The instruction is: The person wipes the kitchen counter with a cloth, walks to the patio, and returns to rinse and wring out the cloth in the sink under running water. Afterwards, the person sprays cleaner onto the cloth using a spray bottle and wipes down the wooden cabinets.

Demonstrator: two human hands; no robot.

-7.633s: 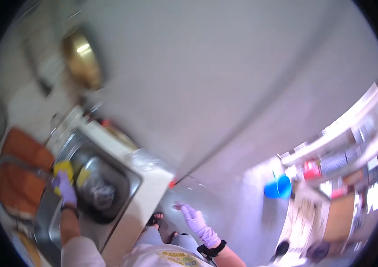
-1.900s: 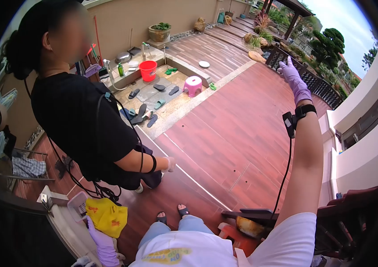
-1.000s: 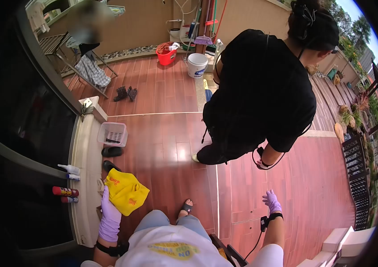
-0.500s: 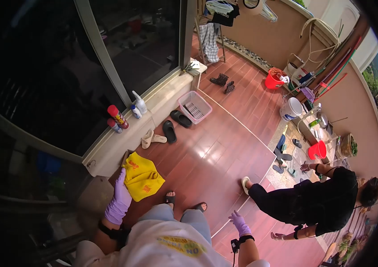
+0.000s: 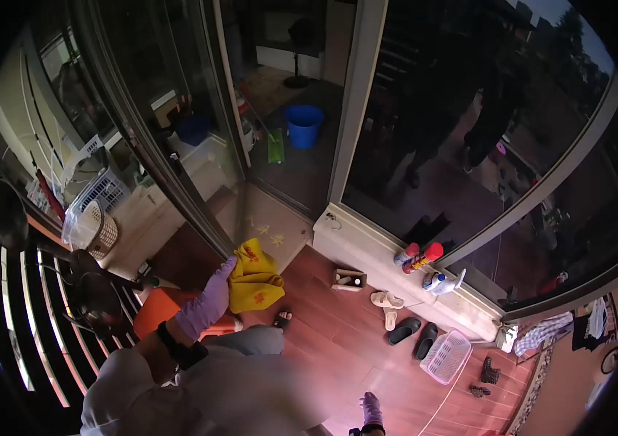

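My left hand (image 5: 211,299), in a purple glove, grips a yellow cloth (image 5: 257,289) with red printing on it. The cloth hangs in folds in front of the doorway's threshold, and part of my fingers is hidden by it. Low in the view, away from my body, my right hand (image 5: 371,409) wears a purple glove too. Nothing shows in it, and its fingers look loosely extended over the red-brown floor.
Beyond the glass doorway stand a blue bucket (image 5: 304,126) and a green dustpan (image 5: 275,146). Spray cans (image 5: 423,256) line the ledge. Below are a small box (image 5: 349,280), beige slippers (image 5: 387,301), black clogs (image 5: 403,331) and a pink basket (image 5: 447,357). An orange object (image 5: 160,311) is by my left arm.
My view has turned left, bringing the doorway and the blue bucket into sight. The other person has left the view. The yellow cloth stays in my left hand.
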